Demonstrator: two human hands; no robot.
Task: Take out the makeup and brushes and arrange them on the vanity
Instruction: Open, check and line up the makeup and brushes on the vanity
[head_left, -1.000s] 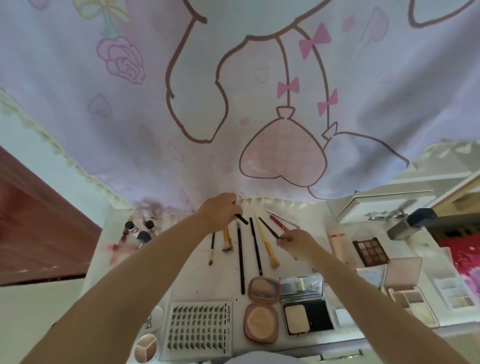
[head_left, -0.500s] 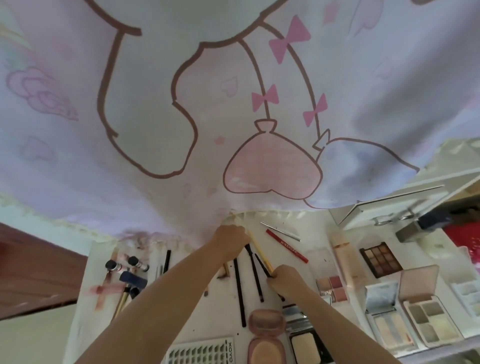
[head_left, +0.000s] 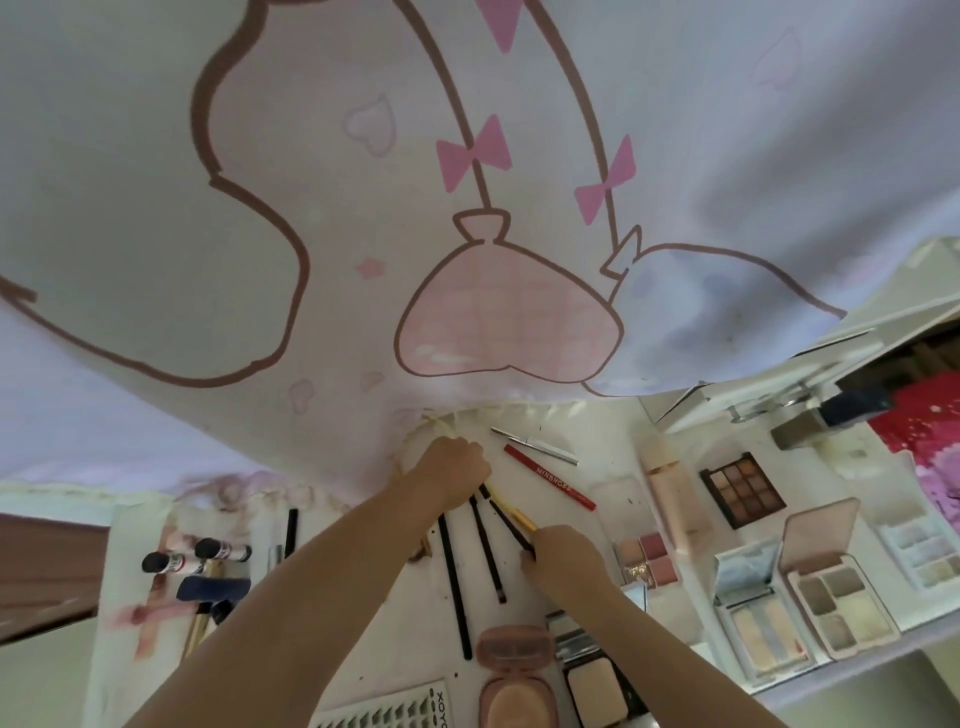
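Observation:
On the white vanity top (head_left: 613, 462), thin black brushes (head_left: 452, 577) lie in a row in the middle. My left hand (head_left: 449, 470) is curled at their far ends, gripping the tip of a black brush. My right hand (head_left: 563, 553) pinches the near end of a black brush (head_left: 506, 519) that lies beside a yellow-handled brush (head_left: 514, 514). A red pencil (head_left: 548, 483) and a silver pencil (head_left: 535, 446) lie to the right of my left hand.
A pink cartoon curtain (head_left: 467, 208) hangs over the back of the vanity. Eyeshadow palettes (head_left: 740, 488) and open compacts (head_left: 836, 597) fill the right side. Small bottles (head_left: 195, 556) lie at the left; a lash tray (head_left: 384, 712) and round powder compact (head_left: 517, 680) sit at the front.
The view has tilted up and moved closer. Both hands have stayed on the brushes; my right hand has slid nearer along the black brush.

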